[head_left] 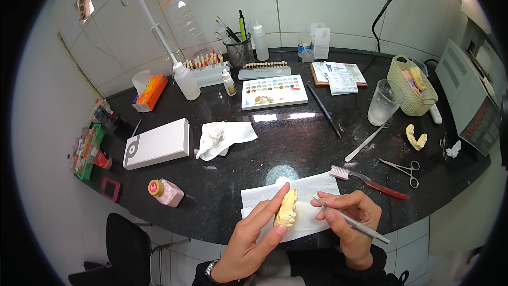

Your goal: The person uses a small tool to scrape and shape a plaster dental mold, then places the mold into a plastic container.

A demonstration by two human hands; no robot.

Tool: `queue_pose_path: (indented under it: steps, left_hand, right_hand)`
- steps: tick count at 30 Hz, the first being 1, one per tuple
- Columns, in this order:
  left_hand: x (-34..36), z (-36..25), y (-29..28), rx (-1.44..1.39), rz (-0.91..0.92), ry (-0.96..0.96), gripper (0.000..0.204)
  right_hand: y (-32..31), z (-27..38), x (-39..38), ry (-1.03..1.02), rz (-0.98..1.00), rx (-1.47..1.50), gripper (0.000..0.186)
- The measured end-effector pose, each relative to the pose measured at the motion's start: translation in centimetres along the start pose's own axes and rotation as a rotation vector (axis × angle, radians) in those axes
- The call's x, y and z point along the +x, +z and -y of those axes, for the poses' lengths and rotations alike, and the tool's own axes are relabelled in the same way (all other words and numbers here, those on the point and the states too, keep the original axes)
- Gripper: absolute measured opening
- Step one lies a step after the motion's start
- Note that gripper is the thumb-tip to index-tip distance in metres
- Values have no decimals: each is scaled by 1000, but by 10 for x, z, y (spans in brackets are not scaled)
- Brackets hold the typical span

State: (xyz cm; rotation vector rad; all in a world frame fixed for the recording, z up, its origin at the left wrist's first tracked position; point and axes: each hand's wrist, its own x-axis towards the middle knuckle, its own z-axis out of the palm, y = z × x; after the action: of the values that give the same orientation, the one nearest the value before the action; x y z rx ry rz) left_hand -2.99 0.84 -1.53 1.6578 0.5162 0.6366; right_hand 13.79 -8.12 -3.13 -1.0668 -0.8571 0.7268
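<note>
My left hand (253, 239) grips a yellow plaster dental model (287, 209) between thumb and fingers, its row of teeth turned toward the right. A thin metal handle tool (357, 224), like a dental carver, lies pinched in my right hand (353, 220). The tool's tip points left toward the model, with a gap between them. Both hands are above a white paper sheet (317, 184) at the table's near edge. A toothbrush (368, 181) with a red handle rests just beyond my right hand.
Scissor-like forceps (405, 171), tweezers (366, 143) and a second plaster arch (416, 137) lie at right, near a glass (384, 103). A white box (157, 144), crumpled tissue (225, 139) and pink-filled bottle (166, 193) are at left. A paint palette (274, 92) sits farther back.
</note>
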Motion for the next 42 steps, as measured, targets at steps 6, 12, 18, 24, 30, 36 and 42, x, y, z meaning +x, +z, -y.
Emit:
queue_pose_path:
  steps: [6, 12, 18, 24, 30, 36, 42]
  left_hand:
    - [0, -6, -2, 5, 21, -52, 55]
    - [2, -3, -3, 28, -10, -55, 55]
    - [4, 0, -1, 34, -11, -79, 55]
    - [2, -2, 3, 19, 32, -105, 55]
    - [0, -2, 5, 16, 12, -107, 55]
    - [-1, -2, 5, -3, -2, -111, 56]
    - [-2, -3, 7, -54, -59, -121, 57]
  right_hand:
    - [7, -3, -3, -28, -2, 51, 11]
    - [8, -4, -2, -63, 28, 38, 11]
    - [10, -8, -1, -71, 74, -125, 12]
    - [14, -10, -8, -107, -27, -175, 14]
    - [10, -13, -7, -119, 1, -168, 14]
    - [8, -12, -7, -119, 3, -158, 15]
    - [9, -13, -7, -126, 6, -155, 15]
